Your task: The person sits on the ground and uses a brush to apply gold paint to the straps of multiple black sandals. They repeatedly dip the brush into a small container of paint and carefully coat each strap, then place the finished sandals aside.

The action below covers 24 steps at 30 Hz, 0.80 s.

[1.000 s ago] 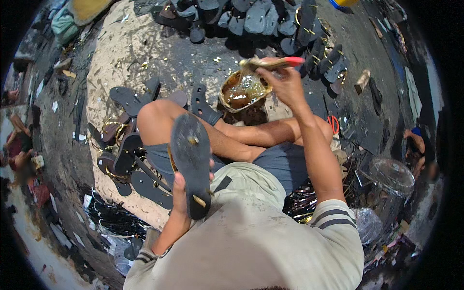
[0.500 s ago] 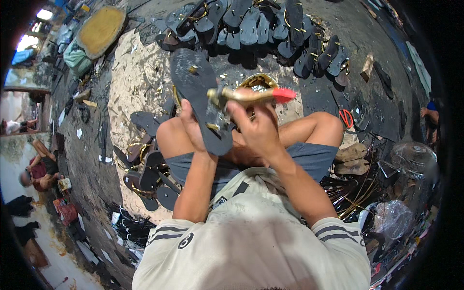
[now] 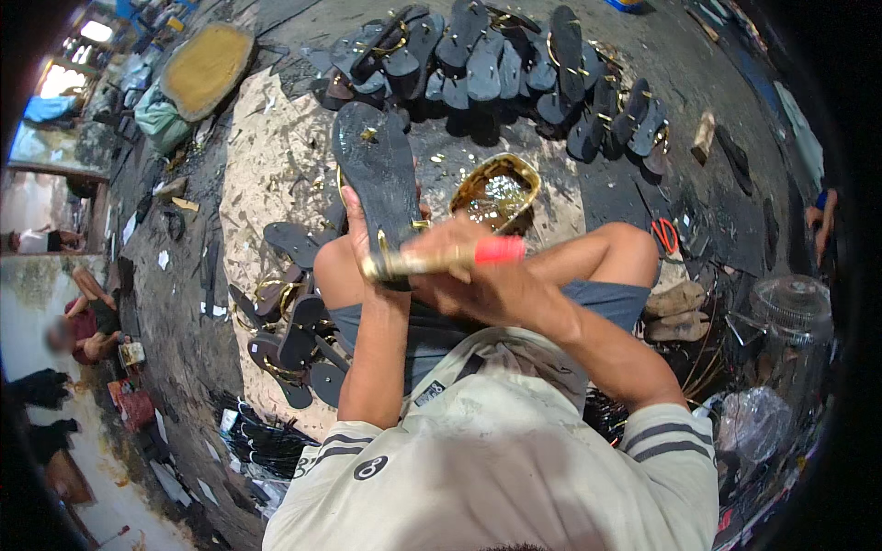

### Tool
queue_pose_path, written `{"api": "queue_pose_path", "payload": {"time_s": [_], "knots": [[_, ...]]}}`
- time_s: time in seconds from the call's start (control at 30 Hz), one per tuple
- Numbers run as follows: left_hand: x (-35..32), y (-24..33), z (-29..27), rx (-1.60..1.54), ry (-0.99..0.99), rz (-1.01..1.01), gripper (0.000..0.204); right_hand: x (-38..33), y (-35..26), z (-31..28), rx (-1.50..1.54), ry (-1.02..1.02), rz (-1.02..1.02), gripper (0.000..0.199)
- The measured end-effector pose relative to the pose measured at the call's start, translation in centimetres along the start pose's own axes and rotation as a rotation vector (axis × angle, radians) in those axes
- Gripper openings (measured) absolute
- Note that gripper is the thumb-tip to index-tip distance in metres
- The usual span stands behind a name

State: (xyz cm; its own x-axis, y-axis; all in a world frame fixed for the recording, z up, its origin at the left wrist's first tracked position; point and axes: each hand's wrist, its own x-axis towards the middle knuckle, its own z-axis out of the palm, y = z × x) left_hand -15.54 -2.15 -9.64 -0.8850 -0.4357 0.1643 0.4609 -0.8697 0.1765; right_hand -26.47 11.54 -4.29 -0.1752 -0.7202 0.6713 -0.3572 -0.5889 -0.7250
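My left hand (image 3: 356, 216) grips a black flip-flop (image 3: 378, 161) by its edge, with the underside turned up and the strap ends poking through. Part of that sole has a wet sheen. In my right hand (image 3: 450, 241) is a brush (image 3: 501, 250) with a red-ended handle; motion smears both. The brush's head lies over the lower end of the sole, near my left wrist. Just beyond my right hand stands a yellowish tub (image 3: 531, 174) holding a shiny brown liquid.
Black flip-flops (image 3: 482, 69) lie in an arc ahead, and more flip-flops (image 3: 299, 335) lie by my left knee. Stained cardboard (image 3: 262, 156) covers the floor. Red-handled scissors (image 3: 664, 236), wooden foot forms (image 3: 678, 312) and a fan (image 3: 790, 308) are at right. Another person (image 3: 87, 321) sits far left.
My right hand and the brush have moved down and left, to the lower end of the sole. The tub now shows more fully. My view has shifted slightly.
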Motion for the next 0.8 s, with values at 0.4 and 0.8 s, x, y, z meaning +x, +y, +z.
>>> {"api": "queue_pose_path", "payload": {"time_s": [0.4, 0.8], "knots": [[2.4, -3.1, -1.1, 0.163, 0.141, -0.111, 0.052, -3.1, -0.6, -5.5, -0.151, -0.133, 0.217, 0.028], [25.7, -21.1, -1.3, 0.247, 0.378, -0.53, 0.064, -6.5, -11.0, -17.7, -0.18, 0.902, 0.292, 0.039]]}}
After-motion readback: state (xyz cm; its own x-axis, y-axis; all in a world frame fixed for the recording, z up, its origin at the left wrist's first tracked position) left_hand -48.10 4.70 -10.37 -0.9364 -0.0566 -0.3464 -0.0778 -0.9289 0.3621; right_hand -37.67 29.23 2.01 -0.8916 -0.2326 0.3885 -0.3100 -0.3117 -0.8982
